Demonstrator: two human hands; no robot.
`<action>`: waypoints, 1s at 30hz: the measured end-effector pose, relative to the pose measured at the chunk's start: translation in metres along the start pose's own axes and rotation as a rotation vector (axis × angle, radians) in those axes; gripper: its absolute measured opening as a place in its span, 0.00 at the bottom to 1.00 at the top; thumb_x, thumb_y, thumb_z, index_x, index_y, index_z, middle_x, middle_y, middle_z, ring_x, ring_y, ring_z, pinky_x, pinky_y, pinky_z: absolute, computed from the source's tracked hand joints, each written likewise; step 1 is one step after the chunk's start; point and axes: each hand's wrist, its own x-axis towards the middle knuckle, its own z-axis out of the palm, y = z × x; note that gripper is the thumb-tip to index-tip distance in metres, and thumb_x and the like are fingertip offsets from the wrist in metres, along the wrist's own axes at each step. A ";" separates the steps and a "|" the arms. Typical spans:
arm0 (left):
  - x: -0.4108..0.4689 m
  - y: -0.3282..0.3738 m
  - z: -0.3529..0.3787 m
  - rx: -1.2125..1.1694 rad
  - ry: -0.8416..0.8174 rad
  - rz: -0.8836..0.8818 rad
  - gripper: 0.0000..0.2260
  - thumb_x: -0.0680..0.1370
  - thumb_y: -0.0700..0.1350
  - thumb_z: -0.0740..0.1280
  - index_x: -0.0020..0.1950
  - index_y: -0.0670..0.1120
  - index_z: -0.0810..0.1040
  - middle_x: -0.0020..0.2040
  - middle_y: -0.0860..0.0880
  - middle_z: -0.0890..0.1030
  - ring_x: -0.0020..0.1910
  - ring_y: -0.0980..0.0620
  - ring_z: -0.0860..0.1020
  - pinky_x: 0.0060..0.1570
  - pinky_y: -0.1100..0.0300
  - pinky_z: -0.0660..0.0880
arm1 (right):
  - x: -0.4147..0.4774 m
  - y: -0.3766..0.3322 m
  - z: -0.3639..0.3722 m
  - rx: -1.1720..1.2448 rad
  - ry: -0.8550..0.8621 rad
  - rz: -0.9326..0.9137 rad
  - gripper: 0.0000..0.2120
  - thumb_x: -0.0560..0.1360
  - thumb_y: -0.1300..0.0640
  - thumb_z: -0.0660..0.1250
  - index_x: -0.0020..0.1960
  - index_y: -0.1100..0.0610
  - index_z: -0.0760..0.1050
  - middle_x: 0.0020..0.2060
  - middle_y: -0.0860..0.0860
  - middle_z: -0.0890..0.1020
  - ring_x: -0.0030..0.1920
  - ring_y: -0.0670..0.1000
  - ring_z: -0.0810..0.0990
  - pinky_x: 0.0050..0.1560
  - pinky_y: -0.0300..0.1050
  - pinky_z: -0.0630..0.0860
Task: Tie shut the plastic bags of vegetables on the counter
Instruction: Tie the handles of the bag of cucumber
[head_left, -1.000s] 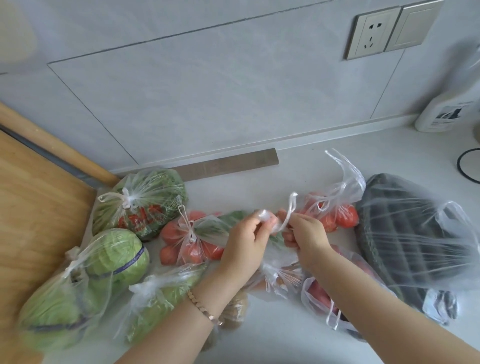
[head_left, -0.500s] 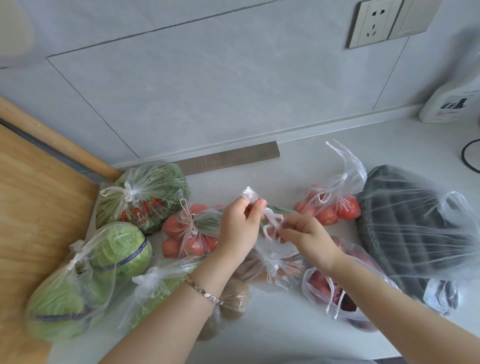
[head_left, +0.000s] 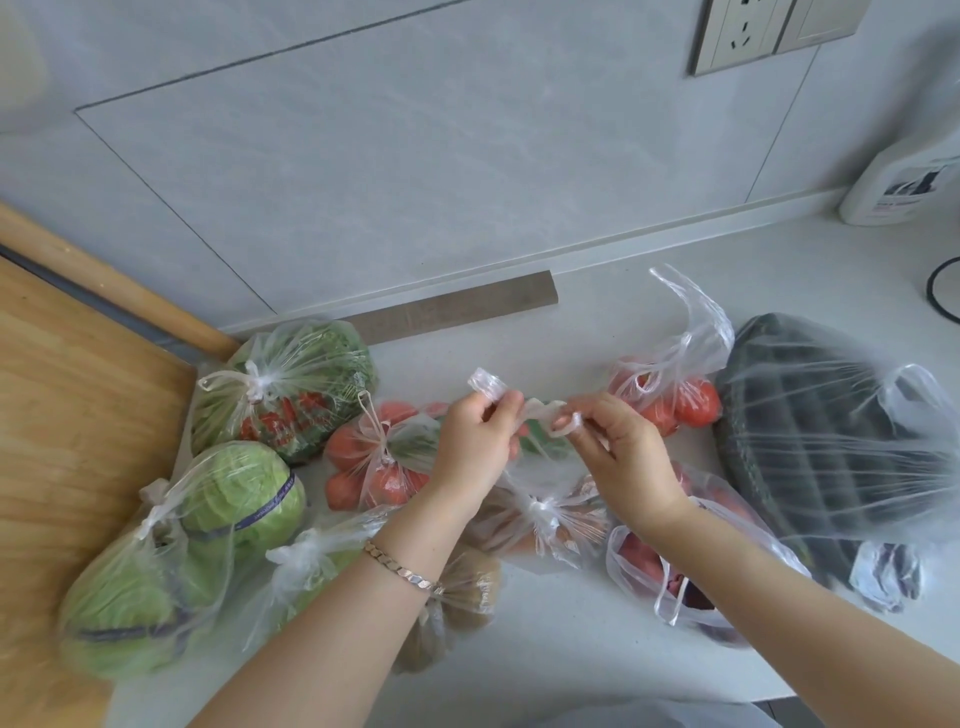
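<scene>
Left grip (head_left: 478, 436) and right grip (head_left: 618, 457) each pinch one of the handles (head_left: 485, 383) of the bag (head_left: 530, 467), just right of the tied tomato bag (head_left: 382, 467). Film looks thin, slick, stretchy: I'd hold low, pull evenly.

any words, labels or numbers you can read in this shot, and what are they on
No text here is legible.
Red print on the leafy greens bag: too blurred to read.
Small print on the purple band round the cabbage: too small to read.
Label on the white bottle: blurred, unreadable.
</scene>
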 end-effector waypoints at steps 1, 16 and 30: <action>0.001 0.002 -0.004 0.030 0.045 0.028 0.12 0.79 0.45 0.61 0.36 0.45 0.76 0.27 0.50 0.73 0.20 0.61 0.70 0.25 0.67 0.68 | 0.000 -0.001 -0.002 0.010 0.002 -0.025 0.08 0.74 0.53 0.62 0.43 0.54 0.79 0.43 0.41 0.77 0.47 0.33 0.75 0.49 0.24 0.69; 0.016 -0.055 -0.035 0.308 0.339 -0.096 0.15 0.81 0.49 0.55 0.54 0.41 0.76 0.50 0.43 0.80 0.55 0.42 0.76 0.59 0.50 0.70 | -0.002 0.017 -0.027 0.606 0.512 1.027 0.13 0.71 0.62 0.61 0.28 0.58 0.69 0.25 0.52 0.70 0.26 0.49 0.66 0.29 0.40 0.67; 0.006 -0.001 0.000 -0.440 -0.403 -0.019 0.15 0.79 0.37 0.56 0.35 0.39 0.76 0.34 0.48 0.79 0.43 0.51 0.79 0.56 0.58 0.74 | 0.048 -0.038 -0.023 0.594 -0.124 0.426 0.04 0.75 0.65 0.62 0.43 0.60 0.75 0.39 0.56 0.77 0.35 0.48 0.78 0.45 0.44 0.78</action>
